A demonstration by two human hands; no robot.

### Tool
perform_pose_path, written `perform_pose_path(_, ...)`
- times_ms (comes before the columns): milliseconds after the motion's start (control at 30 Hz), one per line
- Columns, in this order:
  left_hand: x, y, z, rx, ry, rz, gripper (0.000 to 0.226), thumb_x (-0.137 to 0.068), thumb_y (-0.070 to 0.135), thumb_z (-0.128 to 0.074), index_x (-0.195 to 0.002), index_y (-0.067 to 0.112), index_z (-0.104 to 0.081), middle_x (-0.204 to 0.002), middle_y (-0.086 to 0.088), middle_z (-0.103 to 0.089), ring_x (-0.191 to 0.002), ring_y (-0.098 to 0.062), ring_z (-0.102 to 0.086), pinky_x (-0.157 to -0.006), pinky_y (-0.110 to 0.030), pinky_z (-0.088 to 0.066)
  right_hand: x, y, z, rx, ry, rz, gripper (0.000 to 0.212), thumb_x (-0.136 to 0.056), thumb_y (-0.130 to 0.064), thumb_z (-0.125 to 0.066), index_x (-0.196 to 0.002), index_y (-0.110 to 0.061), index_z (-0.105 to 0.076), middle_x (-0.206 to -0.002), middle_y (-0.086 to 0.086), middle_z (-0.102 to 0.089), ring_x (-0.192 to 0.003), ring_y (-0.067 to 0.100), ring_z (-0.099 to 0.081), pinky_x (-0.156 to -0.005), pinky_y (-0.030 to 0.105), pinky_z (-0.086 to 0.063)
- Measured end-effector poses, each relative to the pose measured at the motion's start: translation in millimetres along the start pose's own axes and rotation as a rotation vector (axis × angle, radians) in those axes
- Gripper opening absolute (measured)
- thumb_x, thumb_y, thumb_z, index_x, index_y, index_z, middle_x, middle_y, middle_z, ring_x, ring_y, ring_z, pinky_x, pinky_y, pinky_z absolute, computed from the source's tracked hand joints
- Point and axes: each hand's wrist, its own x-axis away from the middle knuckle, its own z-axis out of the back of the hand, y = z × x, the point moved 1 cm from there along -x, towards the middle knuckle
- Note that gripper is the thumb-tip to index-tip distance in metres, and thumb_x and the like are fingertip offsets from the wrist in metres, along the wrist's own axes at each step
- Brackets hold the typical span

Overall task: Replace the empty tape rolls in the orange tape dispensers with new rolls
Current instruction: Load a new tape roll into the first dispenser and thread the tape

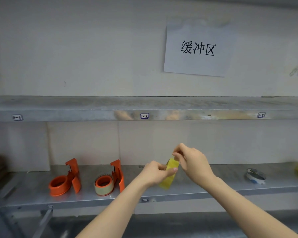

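New roll [169, 174]: yellow, held above shelf [213, 189] by left hand [155, 174]; tape end pinched by right hand [191, 160].
Left dispenser [65, 179]: hub bare, loading judged outstanding.
Right dispenser [109, 180]: roll already fitted.

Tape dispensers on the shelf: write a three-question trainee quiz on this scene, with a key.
1. True or false: both orange dispensers, the left dispenser and the right dispenser, carry a roll of tape.
2. What does the left hand hold?
A. a yellow tape roll
B. a pair of scissors
C. a dispenser
3. Fill in: the right hand pinches the roll at its ____ edge.

Key:
1. False; only the right dispenser has a roll, the left one's hub is bare.
2. A
3. top
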Motion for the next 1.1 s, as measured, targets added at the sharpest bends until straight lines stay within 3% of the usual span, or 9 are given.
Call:
perform_pose_path(100, -2, -2, -1, 0.006, -0.014, 0.017, 0.039, -0.083, 0.056, -0.063, -0.071, 0.02, -0.066, -0.061, 0.004, -0.046, -0.057, -0.009, -0.04, -0.055, -0.024, -0.03, -6, 9, 0, -0.232, -0.107, -0.098, 0.009, -0.088, -0.017, -0.059, -0.08, -0.018, -0.057, -0.063, -0.013, -0.063, -0.07, 0.02, -0.063, -0.071, 0.042, -0.051)
perform_pose_path(200, -7, -1, -4, -0.06, 0.071, 0.025, 0.043, -0.08, 0.058, -0.066, -0.073, 0.015, -0.064, -0.064, 0.003, -0.05, -0.063, -0.015, -0.05, -0.059, -0.028, -0.033, -13, 8, 3, -0.231, -0.161, -0.073, 0.014, -0.088, -0.017, -0.06, -0.075, -0.022, -0.056, -0.063, -0.013, -0.064, -0.071, 0.016, -0.06, -0.074, 0.037, -0.049)
perform_pose_path(367, -10, 6, -4, -0.041, 0.198, -0.073, 0.066, -0.076, 0.049, -0.073, -0.132, 0.033, -0.041, -0.078, 0.009, -0.06, -0.095, -0.02, -0.062, -0.081, -0.032, -0.048, -21, 11, 8, -0.354, -0.237, -0.145, 0.013, -0.086, -0.012, -0.063, -0.074, -0.017, -0.059, -0.067, -0.001, -0.07, -0.056, 0.016, -0.062, -0.059, 0.024, -0.048)
perform_pose_path(500, -10, 12, -11, -0.071, 0.155, -0.134, 0.036, -0.081, 0.041, -0.066, -0.116, 0.036, -0.057, -0.066, 0.006, -0.057, -0.073, -0.021, -0.065, -0.076, -0.039, -0.059, -22, 10, 10, -0.455, -0.3, -0.137, 0.013, -0.086, -0.007, -0.064, -0.074, -0.012, -0.061, -0.066, 0.009, -0.069, -0.057, 0.016, -0.067, -0.054, 0.018, -0.048)
perform_pose_path(600, -12, 14, -16, -0.014, 0.152, -0.122, 0.019, -0.082, 0.038, -0.065, -0.101, 0.037, -0.063, -0.074, 0.001, -0.063, -0.07, -0.026, -0.072, -0.067, -0.039, -0.062, -24, 10, 10, -0.417, -0.327, -0.099, 0.008, -0.082, -0.009, -0.068, -0.075, -0.009, -0.065, -0.069, 0.008, -0.071, -0.062, 0.016, -0.069, -0.057, 0.019, -0.05)
perform_pose_path(767, -12, 10, -13, -0.068, 0.129, -0.099, 0.036, -0.071, 0.051, -0.075, -0.1, 0.035, -0.062, -0.07, 0.007, -0.065, -0.067, -0.017, -0.072, -0.07, -0.029, -0.059, -22, 9, 11, -0.389, -0.326, -0.123, 0.025, -0.084, -0.032, -0.067, -0.07, -0.012, -0.065, -0.064, 0.002, -0.071, -0.063, 0.012, -0.068, -0.067, 0.024, -0.052)
perform_pose_path(867, -11, 10, -8, -0.196, 0.02, -0.112, 0.057, -0.062, 0.054, -0.08, -0.111, 0.032, -0.059, -0.072, 0.006, -0.068, -0.071, -0.009, -0.065, -0.071, -0.026, -0.054, -24, 8, 9, -0.269, -0.29, -0.174, 0.039, -0.08, -0.045, -0.067, -0.059, -0.013, -0.06, -0.055, -0.002, -0.064, -0.052, 0.006, -0.055, -0.059, 0.021, -0.043)
perform_pose_path(1000, -9, 5, -3, -0.327, 0.099, -0.112, 0.057, -0.059, 0.06, -0.078, -0.104, 0.032, -0.058, -0.084, 0.0, -0.065, -0.088, -0.022, -0.064, -0.073, -0.036, -0.052, -23, 3, 4, -0.231, -0.33, -0.163, 0.032, -0.07, -0.015, -0.076, -0.058, -0.023, -0.047, -0.055, -0.009, -0.052, -0.047, 0.001, -0.046, -0.054, 0.018, -0.036)
perform_pose_path(1100, -5, 1, -7, -0.306, 0.135, -0.043, 0.053, -0.057, 0.059, -0.082, -0.086, 0.027, -0.051, -0.081, 0.005, -0.057, -0.08, -0.018, -0.053, -0.064, -0.032, -0.039, -23, 0, 4, -0.243, -0.405, -0.13, 0.03, -0.067, -0.004, -0.076, -0.072, -0.024, -0.053, -0.064, -0.014, -0.057, -0.052, 0.001, -0.05, -0.054, 0.012, -0.037)
